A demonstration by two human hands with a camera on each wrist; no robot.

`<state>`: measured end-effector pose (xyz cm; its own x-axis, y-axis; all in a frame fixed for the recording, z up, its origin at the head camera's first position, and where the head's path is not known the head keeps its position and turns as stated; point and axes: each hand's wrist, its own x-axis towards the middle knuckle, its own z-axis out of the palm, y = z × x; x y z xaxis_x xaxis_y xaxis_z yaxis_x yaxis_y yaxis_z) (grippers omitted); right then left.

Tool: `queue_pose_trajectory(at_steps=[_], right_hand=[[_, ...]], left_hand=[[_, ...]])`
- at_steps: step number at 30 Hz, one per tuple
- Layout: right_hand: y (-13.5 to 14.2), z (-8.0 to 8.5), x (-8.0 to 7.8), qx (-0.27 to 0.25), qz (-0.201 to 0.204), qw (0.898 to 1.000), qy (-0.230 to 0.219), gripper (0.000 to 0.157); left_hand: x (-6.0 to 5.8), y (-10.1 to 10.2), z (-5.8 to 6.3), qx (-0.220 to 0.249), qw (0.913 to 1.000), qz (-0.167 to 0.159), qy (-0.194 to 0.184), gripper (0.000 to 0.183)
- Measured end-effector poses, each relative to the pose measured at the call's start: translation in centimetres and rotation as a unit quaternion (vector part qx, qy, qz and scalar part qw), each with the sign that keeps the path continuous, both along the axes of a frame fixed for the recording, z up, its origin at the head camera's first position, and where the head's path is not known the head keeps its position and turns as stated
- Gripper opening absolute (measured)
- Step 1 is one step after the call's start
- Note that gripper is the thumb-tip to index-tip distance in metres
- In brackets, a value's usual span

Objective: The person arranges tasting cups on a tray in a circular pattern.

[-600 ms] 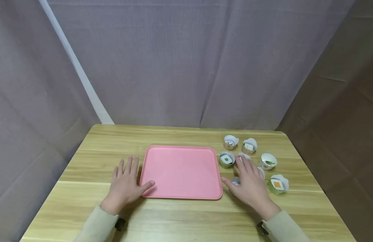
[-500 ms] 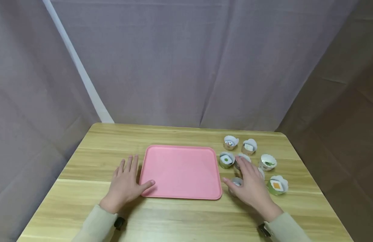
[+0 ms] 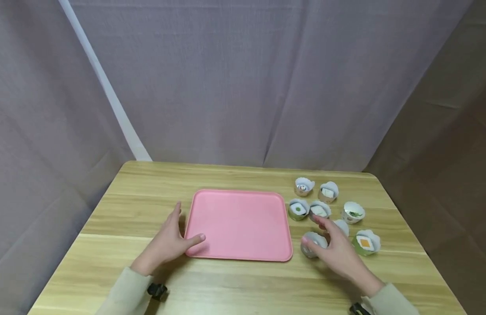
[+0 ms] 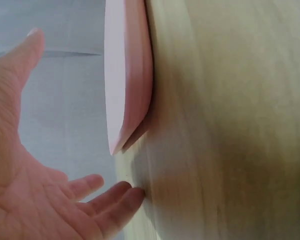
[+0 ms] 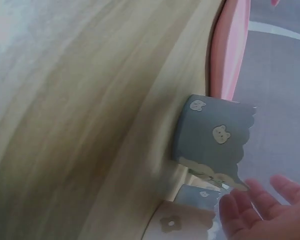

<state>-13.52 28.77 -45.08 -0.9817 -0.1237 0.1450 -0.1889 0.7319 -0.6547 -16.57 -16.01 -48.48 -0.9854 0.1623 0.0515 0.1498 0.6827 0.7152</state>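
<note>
A pink tray [image 3: 239,225] lies flat on the wooden table. My left hand [image 3: 167,243] is beside its left edge, fingers pointing away, with the thumb over the tray's near left corner in the head view. In the left wrist view that hand [image 4: 35,195] holds nothing. My right hand [image 3: 339,251] hovers among several paper baking cups, thumb and fingers apart. Its thumb overlaps a grey cup [image 3: 315,246] in the head view; touch is unclear. Bear faces mark this grey cup [image 5: 215,132] in the right wrist view, with the fingers [image 5: 262,200] beyond its rim.
Around the right hand stand a green cup [image 3: 297,211] with a white square inside, a cup with an orange square [image 3: 365,243], and a white cup with something green [image 3: 352,213]. Another cup [image 3: 341,227] is partly behind the hand. Grey curtains [image 3: 211,87] hang behind the table.
My right hand has drawn back slightly and to the right, uncovering more of the grey cup and the cup behind it. The left hand has turned more edge-on, its fingers closer together. The view shifted slightly.
</note>
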Motion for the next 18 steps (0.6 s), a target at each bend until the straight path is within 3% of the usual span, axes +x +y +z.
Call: queue_pose_trajectory(at_steps=[8, 13, 18], right_hand=[[0.5, -1.3, 0.1, -0.023, 0.008, 0.999, -0.021, 0.075], [0.5, -1.8, 0.1, -0.089, 0.028, 0.995, -0.046, 0.073], [1.0, -2.3, -0.2, -0.137, 0.039, 0.985, -0.101, 0.077]], left_hand=[[-0.7, -0.6, -0.1, 0.102, 0.9927, -0.007, -0.063, 0.116], [-1.6, -1.0, -0.4, 0.162, 0.9811, 0.004, -0.105, 0.096], [-2.1, -1.0, -0.5, 0.176, 0.9766, 0.005, -0.123, 0.069]])
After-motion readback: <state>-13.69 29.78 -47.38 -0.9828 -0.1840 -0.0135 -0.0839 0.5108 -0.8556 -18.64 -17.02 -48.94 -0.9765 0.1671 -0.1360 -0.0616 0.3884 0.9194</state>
